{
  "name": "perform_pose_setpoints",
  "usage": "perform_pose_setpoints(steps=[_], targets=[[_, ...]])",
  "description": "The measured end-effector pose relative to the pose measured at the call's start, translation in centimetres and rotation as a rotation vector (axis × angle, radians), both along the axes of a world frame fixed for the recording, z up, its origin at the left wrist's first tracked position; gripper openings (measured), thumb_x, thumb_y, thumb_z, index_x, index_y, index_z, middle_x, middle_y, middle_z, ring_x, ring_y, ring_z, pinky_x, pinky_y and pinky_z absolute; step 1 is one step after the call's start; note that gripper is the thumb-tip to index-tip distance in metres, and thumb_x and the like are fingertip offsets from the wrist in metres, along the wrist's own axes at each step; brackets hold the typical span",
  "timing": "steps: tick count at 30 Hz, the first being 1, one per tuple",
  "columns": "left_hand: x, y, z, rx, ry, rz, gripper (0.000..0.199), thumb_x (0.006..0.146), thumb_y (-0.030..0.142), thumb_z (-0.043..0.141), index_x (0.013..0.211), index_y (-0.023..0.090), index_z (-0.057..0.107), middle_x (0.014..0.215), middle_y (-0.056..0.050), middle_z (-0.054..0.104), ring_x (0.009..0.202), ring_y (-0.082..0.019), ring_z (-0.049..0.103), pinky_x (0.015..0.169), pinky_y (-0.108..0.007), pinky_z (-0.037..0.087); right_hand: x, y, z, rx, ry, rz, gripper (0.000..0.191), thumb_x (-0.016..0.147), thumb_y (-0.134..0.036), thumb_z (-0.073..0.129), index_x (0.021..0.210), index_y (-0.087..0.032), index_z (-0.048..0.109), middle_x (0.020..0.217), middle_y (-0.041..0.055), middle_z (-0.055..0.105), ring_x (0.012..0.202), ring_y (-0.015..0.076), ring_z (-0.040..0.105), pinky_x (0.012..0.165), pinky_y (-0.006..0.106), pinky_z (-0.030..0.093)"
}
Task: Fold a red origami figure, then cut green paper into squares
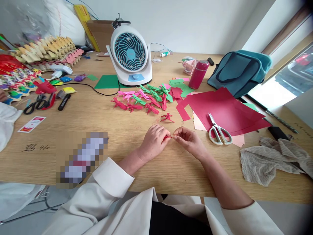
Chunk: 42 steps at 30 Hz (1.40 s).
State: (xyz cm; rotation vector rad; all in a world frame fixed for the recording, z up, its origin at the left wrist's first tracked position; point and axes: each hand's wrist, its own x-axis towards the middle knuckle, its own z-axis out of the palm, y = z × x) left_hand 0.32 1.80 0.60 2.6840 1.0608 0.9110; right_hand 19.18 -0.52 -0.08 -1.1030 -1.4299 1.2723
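My left hand [155,140] is closed on a small piece of folded red paper [167,137], most of it hidden by the fingers. Thumb and forefinger of my right hand [188,141] pinch at the right end of that paper. Just beyond the hands lies a red folded paper figure [167,117]. Farther back are several more such figures in red, pink and green [141,98]. White-handled scissors [218,132] rest on large red paper sheets [225,111] to the right.
A white fan [130,54] stands at the back. Right of it are a red bottle [199,74] and a teal bag [241,72]. A crumpled cloth [274,158] lies at right. A blurred-out object [83,158], black marker [64,101] and dark-handled scissors [36,104] lie at left, beside another person's sleeve [8,120].
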Motion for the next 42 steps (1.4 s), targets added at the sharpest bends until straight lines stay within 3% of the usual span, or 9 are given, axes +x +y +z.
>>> perform_pose_setpoints(steps=[5, 10, 16, 22, 28, 34, 38, 42], targets=[[0.1, -0.3, 0.1, -0.006, -0.006, 0.009, 0.010, 0.088, 0.017, 0.058, 0.079, 0.019, 0.056, 0.078, -0.002, 0.064, 0.080, -0.020, 0.055, 0.087, -0.036, 0.044, -0.3, -0.2, -0.5, 0.139, -0.211, -0.049, 0.015, 0.087, -0.034, 0.065, 0.085, -0.019, 0.063, 0.081, 0.0025, 0.062, 0.069, 0.0140, 0.053, 0.064, 0.029, 0.043], [0.2, -0.4, 0.1, -0.007, -0.005, 0.029, 0.011, 0.090, 0.019, 0.057, 0.079, 0.019, 0.057, 0.078, -0.002, 0.065, 0.080, -0.020, 0.055, 0.089, -0.037, 0.043, -0.4, -0.5, 0.0, 0.274, -0.387, -0.099, 0.010, 0.089, -0.025, 0.061, 0.081, -0.019, 0.063, 0.077, 0.0018, 0.060, 0.068, 0.0136, 0.053, 0.062, 0.027, 0.042], [0.2, -0.5, 0.0, -0.006, 0.017, 0.034, 0.010, 0.089, 0.018, 0.060, 0.079, 0.019, 0.056, 0.078, -0.002, 0.064, 0.080, -0.020, 0.055, 0.087, -0.037, 0.044, -0.5, -0.8, 0.4, 0.446, -0.504, -0.056, 0.010, 0.093, -0.018, 0.052, 0.084, -0.019, 0.057, 0.081, 0.0024, 0.054, 0.069, 0.0136, 0.053, 0.064, 0.027, 0.044], [0.4, -0.5, 0.3, -0.050, 0.018, 0.020, 0.011, 0.087, 0.015, 0.058, 0.077, 0.019, 0.055, 0.077, -0.002, 0.063, 0.079, -0.020, 0.055, 0.082, -0.036, 0.043, -0.6, -1.0, 0.6, 0.507, -0.576, -0.015, 0.011, 0.094, -0.015, 0.045, 0.086, -0.021, 0.050, 0.084, 0.0041, 0.051, 0.072, 0.0164, 0.050, 0.065, 0.030, 0.042], [0.4, -0.4, 0.4, -0.234, -0.156, -0.022, 0.011, 0.082, 0.012, 0.061, 0.074, 0.019, 0.057, 0.076, 0.000, 0.063, 0.078, -0.017, 0.057, 0.076, -0.032, 0.042, -0.7, -1.0, 0.9, 0.468, -0.479, 0.013, 0.011, 0.095, -0.021, 0.046, 0.085, -0.022, 0.051, 0.085, 0.0050, 0.050, 0.074, 0.0179, 0.049, 0.067, 0.032, 0.041], [0.3, 0.1, 0.6, -0.510, -0.500, 0.023, 0.010, 0.081, 0.018, 0.066, 0.070, 0.017, 0.065, 0.071, 0.000, 0.066, 0.071, -0.014, 0.059, 0.072, -0.027, 0.045, -0.6, -0.7, 0.2, 0.266, -0.208, -0.169, 0.020, 0.096, -0.040, 0.050, 0.090, -0.022, 0.055, 0.079, 0.0021, 0.051, 0.070, 0.0161, 0.046, 0.064, 0.030, 0.040], [0.2, 0.5, -0.1, -0.713, -0.730, 0.039, 0.016, 0.079, 0.032, 0.072, 0.074, 0.016, 0.071, 0.073, -0.002, 0.071, 0.067, -0.014, 0.062, 0.065, -0.025, 0.047, -1.2, -0.8, -0.1, 0.095, -0.179, -0.051, 0.027, 0.091, -0.046, 0.059, 0.096, -0.020, 0.060, 0.081, 0.0028, 0.059, 0.068, 0.0150, 0.050, 0.060, 0.029, 0.039], [0.3, 0.5, -0.5, -0.823, -0.778, 0.013, 0.018, 0.077, 0.034, 0.074, 0.076, 0.016, 0.074, 0.075, -0.003, 0.074, 0.070, -0.016, 0.066, 0.067, -0.026, 0.050, -2.0, -0.9, -0.2, 0.060, -0.193, -0.033, 0.028, 0.087, -0.045, 0.063, 0.082, -0.018, 0.061, 0.073, 0.0024, 0.061, 0.062, 0.0137, 0.049, 0.057, 0.028, 0.037]])
